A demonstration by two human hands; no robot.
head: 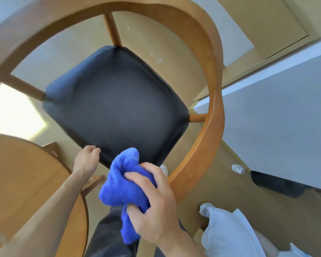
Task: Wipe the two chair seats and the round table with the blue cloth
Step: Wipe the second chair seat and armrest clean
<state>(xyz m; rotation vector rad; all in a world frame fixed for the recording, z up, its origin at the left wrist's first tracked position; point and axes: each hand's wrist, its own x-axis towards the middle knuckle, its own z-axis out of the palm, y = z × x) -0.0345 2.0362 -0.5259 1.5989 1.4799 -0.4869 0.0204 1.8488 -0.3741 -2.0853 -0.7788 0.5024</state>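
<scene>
Gripping the bunched blue fleece cloth (125, 188) in my right hand (156, 206), I have my fingers curled round its middle, with one fluffy end poking up past my knuckles and the other hanging below my palm. The cloth hovers just short of the near edge of the dark padded chair seat (115, 101); I cannot tell whether its tip touches the cushion. My left hand (87, 160) reaches forward beside the cloth, fingers loosely bent, fingertips at or just over that same near edge of the seat, holding nothing. Whether they press on the cushion is hard to make out.

Beyond both hands the curved wooden backrest and armrail (208, 58) of the chair loops round the seat, joined to it by round wooden posts. Under my left forearm lies the round wooden table (26, 182), its far part cut off by the left edge of the view. Below my right hand my dark trousers (104, 236) show. To the right of that hand a white pillow (228, 234) is partly cut off at the bottom corner, and a grey wall (278, 115) stands further off.
</scene>
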